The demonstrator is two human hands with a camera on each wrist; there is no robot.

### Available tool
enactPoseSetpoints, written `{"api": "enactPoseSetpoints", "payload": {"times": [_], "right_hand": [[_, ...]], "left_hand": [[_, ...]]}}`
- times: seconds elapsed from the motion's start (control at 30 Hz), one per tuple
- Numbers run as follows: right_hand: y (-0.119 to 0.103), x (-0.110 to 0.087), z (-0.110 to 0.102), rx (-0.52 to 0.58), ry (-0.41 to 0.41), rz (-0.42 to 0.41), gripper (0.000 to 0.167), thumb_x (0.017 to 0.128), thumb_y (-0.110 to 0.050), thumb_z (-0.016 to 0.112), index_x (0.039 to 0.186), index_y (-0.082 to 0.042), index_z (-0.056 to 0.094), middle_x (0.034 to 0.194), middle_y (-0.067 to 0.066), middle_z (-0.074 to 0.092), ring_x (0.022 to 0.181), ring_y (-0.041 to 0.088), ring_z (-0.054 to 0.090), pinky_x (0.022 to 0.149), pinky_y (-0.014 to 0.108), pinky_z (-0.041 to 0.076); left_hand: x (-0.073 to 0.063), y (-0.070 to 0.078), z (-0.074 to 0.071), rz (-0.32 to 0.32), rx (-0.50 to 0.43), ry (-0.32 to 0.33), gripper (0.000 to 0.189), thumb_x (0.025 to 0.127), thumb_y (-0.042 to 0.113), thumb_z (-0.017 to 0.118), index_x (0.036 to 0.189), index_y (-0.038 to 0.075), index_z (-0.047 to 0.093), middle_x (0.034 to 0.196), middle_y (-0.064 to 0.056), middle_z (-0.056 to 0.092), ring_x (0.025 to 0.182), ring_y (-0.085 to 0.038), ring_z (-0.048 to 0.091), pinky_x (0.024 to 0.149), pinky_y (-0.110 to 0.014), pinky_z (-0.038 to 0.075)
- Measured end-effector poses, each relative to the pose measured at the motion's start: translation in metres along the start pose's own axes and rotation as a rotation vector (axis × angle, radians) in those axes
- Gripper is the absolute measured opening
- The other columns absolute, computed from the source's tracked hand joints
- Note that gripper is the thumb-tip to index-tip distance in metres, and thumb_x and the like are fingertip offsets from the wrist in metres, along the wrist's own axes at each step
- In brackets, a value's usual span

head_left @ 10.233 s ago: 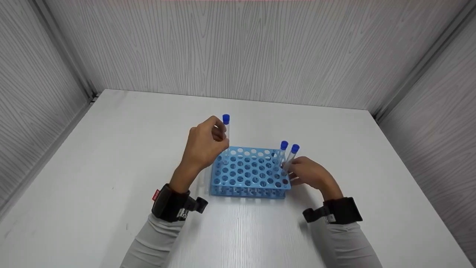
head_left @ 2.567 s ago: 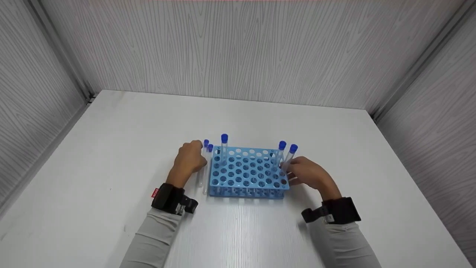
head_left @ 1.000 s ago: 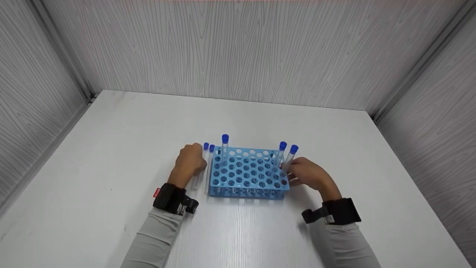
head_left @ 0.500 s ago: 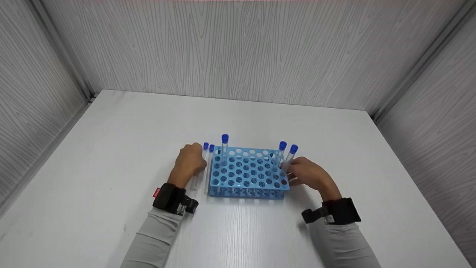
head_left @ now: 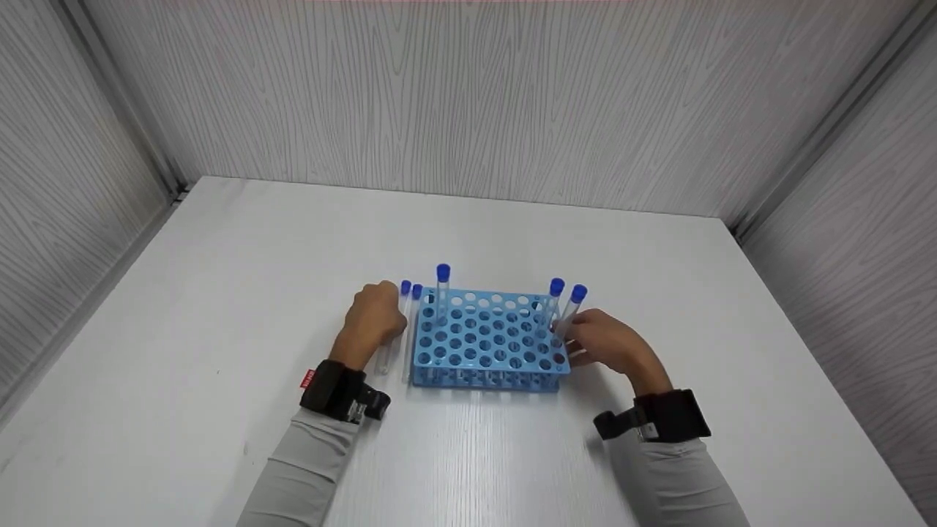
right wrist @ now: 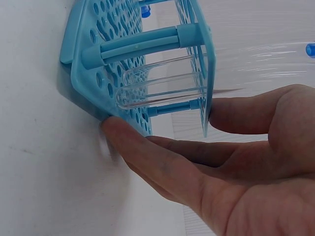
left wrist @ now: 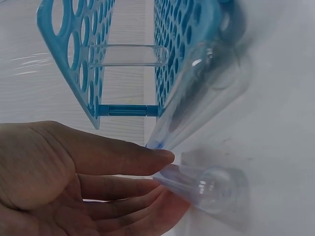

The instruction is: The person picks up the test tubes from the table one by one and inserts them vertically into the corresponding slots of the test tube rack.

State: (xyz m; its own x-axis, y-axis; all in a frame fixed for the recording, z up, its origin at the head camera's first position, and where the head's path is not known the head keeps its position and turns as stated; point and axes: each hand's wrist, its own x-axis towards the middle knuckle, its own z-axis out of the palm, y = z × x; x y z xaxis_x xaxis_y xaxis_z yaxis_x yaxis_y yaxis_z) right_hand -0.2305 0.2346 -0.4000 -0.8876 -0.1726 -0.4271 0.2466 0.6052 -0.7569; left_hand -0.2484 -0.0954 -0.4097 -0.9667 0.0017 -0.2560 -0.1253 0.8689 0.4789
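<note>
My left hand [head_left: 373, 318] pinches a clear blue-capped test tube [head_left: 386, 360] between thumb and fingers, left of the blue test tube rack [head_left: 479, 368]. In the left wrist view the round end of that test tube [left wrist: 211, 189] sticks out past the fingertips, low over the table. A second capped test tube [head_left: 408, 344] lies between it and the rack. One test tube [head_left: 443, 296] stands upright at the rack's back left. Two more, an upright test tube [head_left: 550, 307] and a tilted test tube [head_left: 569, 315], stand at the right. My right hand [head_left: 606, 338] grips the rack's right end.
The white table [head_left: 476, 454] meets a grey wood-grain panel [head_left: 468, 102] behind, with similar panels on both sides. Black straps with small cameras sit on both wrists, the left strap [head_left: 333, 391] close to the lying test tubes.
Earlier, my left hand held a test tube over the rack's left; that tube now stands there. The left hand moved down to the lying tubes, and the outer one's lower end swung left. The right hand stayed put.
</note>
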Motion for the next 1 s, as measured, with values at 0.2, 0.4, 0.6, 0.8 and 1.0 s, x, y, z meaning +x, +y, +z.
{"api": "enactPoseSetpoints", "payload": {"times": [0.2, 0.4, 0.6, 0.8, 1.0], "right_hand": [[0.001, 0.0, 0.0, -0.01, 0.002, 0.0, 0.037, 0.102, -0.022, 0.051, 0.124, 0.004, 0.064, 0.11, 0.016, 0.066, 0.102, 0.028, 0.066, 0.092, 0.04, 0.057], [0.001, 0.001, 0.0, 0.007, -0.006, -0.011, 0.037, 0.101, -0.019, 0.051, 0.126, 0.006, 0.063, 0.11, 0.015, 0.065, 0.101, 0.027, 0.065, 0.089, 0.038, 0.058], [0.002, 0.001, 0.0, 0.005, -0.009, -0.017, 0.036, 0.1, -0.018, 0.051, 0.125, 0.006, 0.064, 0.109, 0.015, 0.066, 0.101, 0.026, 0.066, 0.089, 0.039, 0.058], [0.002, 0.002, 0.0, 0.008, -0.003, -0.006, 0.037, 0.1, -0.018, 0.052, 0.126, 0.005, 0.064, 0.109, 0.015, 0.066, 0.101, 0.026, 0.065, 0.089, 0.038, 0.058], [0.002, 0.003, 0.0, 0.008, -0.007, -0.002, 0.036, 0.1, -0.018, 0.052, 0.125, 0.005, 0.064, 0.11, 0.015, 0.066, 0.101, 0.026, 0.065, 0.089, 0.038, 0.058]], "left_hand": [[-0.002, 0.001, -0.003, -0.001, -0.006, -0.006, 0.035, 0.093, 0.003, 0.061, 0.126, -0.009, 0.059, 0.101, -0.018, 0.062, 0.086, -0.026, 0.061, 0.062, -0.029, 0.045], [-0.004, 0.0, -0.007, 0.072, -0.003, 0.052, 0.021, 0.088, 0.0, 0.061, 0.107, -0.008, 0.064, 0.084, -0.014, 0.055, 0.074, -0.024, 0.056, 0.053, -0.028, 0.04], [-0.008, 0.002, -0.011, 0.076, -0.024, 0.07, 0.023, 0.091, 0.003, 0.062, 0.112, -0.007, 0.065, 0.087, -0.012, 0.058, 0.078, -0.023, 0.055, 0.059, -0.029, 0.041], [-0.013, 0.006, -0.016, 0.056, -0.077, 0.07, 0.032, 0.092, 0.004, 0.063, 0.122, -0.006, 0.063, 0.103, -0.018, 0.066, 0.085, -0.026, 0.06, 0.065, -0.029, 0.046], [-0.017, 0.009, -0.021, 0.058, -0.093, 0.065, 0.044, 0.093, 0.004, 0.063, 0.136, -0.004, 0.057, 0.13, -0.024, 0.063, 0.103, -0.031, 0.062, 0.084, -0.038, 0.054]]}}
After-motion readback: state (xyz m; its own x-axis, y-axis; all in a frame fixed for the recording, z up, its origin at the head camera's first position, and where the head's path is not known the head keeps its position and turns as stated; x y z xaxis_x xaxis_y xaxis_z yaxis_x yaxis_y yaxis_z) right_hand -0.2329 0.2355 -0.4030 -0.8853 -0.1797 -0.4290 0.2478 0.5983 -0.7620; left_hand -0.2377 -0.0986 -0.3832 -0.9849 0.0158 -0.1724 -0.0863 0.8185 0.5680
